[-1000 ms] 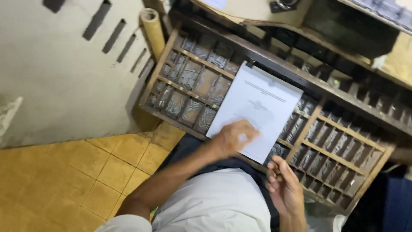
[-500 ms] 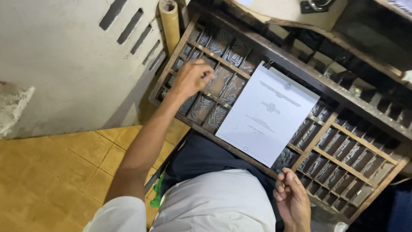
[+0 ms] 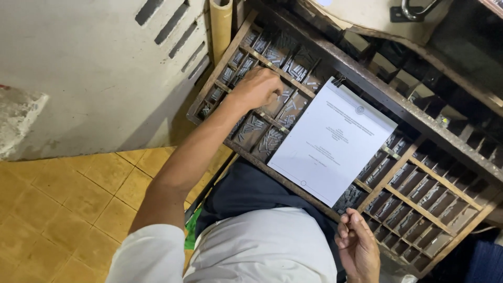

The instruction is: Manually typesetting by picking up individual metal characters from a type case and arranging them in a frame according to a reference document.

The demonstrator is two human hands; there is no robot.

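A slanted wooden type case [image 3: 309, 196] with many small compartments of grey metal type pieces [image 3: 267, 139] stands in front of me. My left hand [image 3: 257, 86] reaches into a compartment in the case's upper left part, fingers bunched down among the pieces, and whether it pinches one is hidden. A white printed sheet [image 3: 332, 141] held by a black clip [image 3: 339, 80] lies on the middle of the case. My right hand [image 3: 359, 246] hovers by the case's front edge, fingers curled against the thumb, with nothing visible in it.
A cardboard tube [image 3: 221, 23] leans at the case's upper left corner against a grey wall with slots [image 3: 99, 68]. Yellow floor tiles [image 3: 63, 209] lie to the left. More dark wooden compartments [image 3: 461, 131] run behind the case.
My left hand left the white sheet and moved up and left into the type compartments, where it has shifted slightly. My right hand stayed by the front edge.
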